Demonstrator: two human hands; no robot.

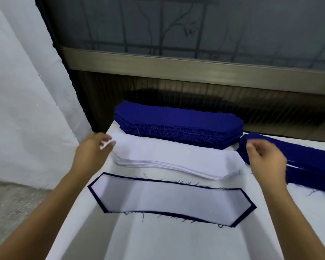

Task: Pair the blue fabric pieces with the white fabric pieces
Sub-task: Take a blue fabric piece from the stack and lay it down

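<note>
A stack of blue fabric pieces [178, 121] lies at the back of the white table [176, 244]. In front of it is a stack of white fabric pieces [176, 158]. Nearest me lies one white piece on top of a blue piece [165, 201], with the blue showing as a thin border. My left hand [94, 149] is at the white stack's left end and pinches the lifted tip of the top white piece. My right hand [265, 156] hovers by the stack's right end with its fingers loosely curled, and I see nothing in it.
A second pile of blue fabric [308, 166] runs along the table's right side, with slivers of white showing between its layers. A window frame [195, 66] and dark glass stand behind the table. A white wall [26, 109] is at the left.
</note>
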